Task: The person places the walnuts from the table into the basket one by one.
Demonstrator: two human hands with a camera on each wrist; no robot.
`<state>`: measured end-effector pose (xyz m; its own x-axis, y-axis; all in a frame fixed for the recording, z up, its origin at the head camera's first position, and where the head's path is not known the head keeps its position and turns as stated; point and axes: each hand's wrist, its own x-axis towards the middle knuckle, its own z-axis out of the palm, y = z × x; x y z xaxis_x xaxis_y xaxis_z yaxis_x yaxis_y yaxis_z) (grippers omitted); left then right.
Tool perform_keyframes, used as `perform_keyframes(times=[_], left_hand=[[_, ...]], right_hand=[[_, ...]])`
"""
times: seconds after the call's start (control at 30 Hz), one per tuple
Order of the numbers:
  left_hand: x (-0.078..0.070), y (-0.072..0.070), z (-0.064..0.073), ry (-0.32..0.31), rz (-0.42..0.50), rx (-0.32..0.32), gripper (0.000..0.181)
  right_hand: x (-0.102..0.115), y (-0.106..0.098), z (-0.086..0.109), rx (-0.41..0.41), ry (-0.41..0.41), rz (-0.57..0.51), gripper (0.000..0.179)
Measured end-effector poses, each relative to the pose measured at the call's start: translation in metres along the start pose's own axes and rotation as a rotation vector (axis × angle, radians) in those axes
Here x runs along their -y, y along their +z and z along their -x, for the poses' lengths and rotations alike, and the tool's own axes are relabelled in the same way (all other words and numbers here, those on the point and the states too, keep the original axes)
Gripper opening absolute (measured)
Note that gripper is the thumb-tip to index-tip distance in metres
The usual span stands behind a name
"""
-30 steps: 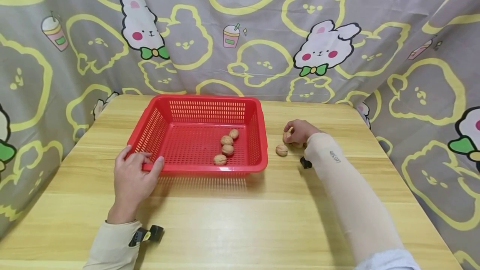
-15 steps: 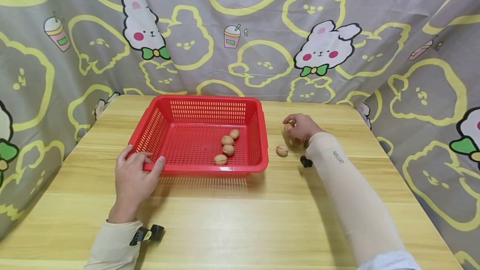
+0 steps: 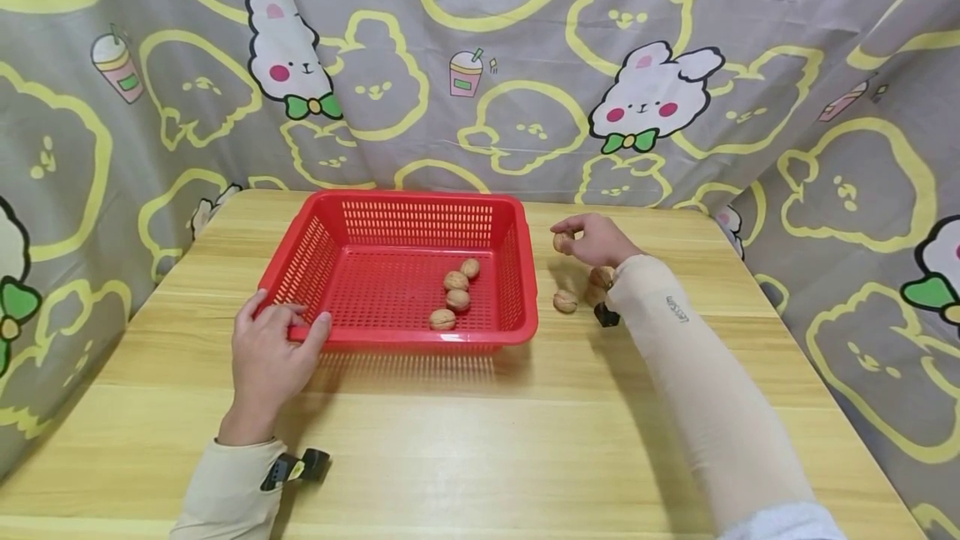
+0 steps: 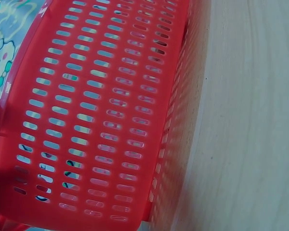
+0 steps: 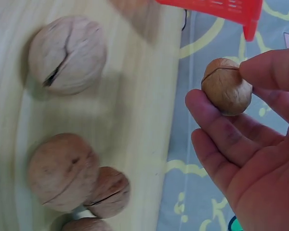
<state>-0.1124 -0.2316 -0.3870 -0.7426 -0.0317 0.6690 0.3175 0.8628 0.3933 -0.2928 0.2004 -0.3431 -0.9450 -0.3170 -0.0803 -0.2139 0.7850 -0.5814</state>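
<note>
My right hand (image 3: 602,242) holds a walnut (image 3: 560,242) between thumb and fingertips, to the right of a red plastic basket (image 3: 408,337). The right wrist view shows this walnut (image 5: 225,89) pinched above the table, its seam facing up. At the basket's near left corner, my left hand (image 3: 272,357) grips the rim, thumb on the front side and fingers over the left side. Inside the basket, several walnuts (image 3: 456,281) lie toward the right. On the table below my right hand is a lone walnut (image 3: 565,301), with more walnuts (image 5: 63,172) bunched near the wrist, partly hidden in the head view.
The wooden table (image 3: 480,432) carries the basket and the loose walnuts. A grey curtain (image 3: 525,48) with cartoon prints hangs behind and along both sides. The basket's slotted wall (image 4: 91,110) fills much of the left wrist view.
My right hand has lifted the walnut off the table and moved it back and a little left, uncovering other walnuts. The left hand has stayed on the basket rim.
</note>
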Motion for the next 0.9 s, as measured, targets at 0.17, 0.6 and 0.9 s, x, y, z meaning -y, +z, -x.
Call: perform_keyframes(times=[0.17,0.6,0.9], left_hand=[[0.0,-0.001,0.0,-0.01,-0.003,0.003,0.037],[0.001,0.0,0.0,0.005,0.002,-0.007,0.036],[-0.001,0.0,0.0,0.003,0.005,-0.005,0.036]], right_hand=[[0.008,-0.005,-0.001,-0.019,-0.027,-0.019,0.034],[0.029,-0.012,-0.005,-0.132,-0.135,-0.012,0.028],[0.054,-0.013,-0.008,-0.147,-0.17,0.0,0.031]])
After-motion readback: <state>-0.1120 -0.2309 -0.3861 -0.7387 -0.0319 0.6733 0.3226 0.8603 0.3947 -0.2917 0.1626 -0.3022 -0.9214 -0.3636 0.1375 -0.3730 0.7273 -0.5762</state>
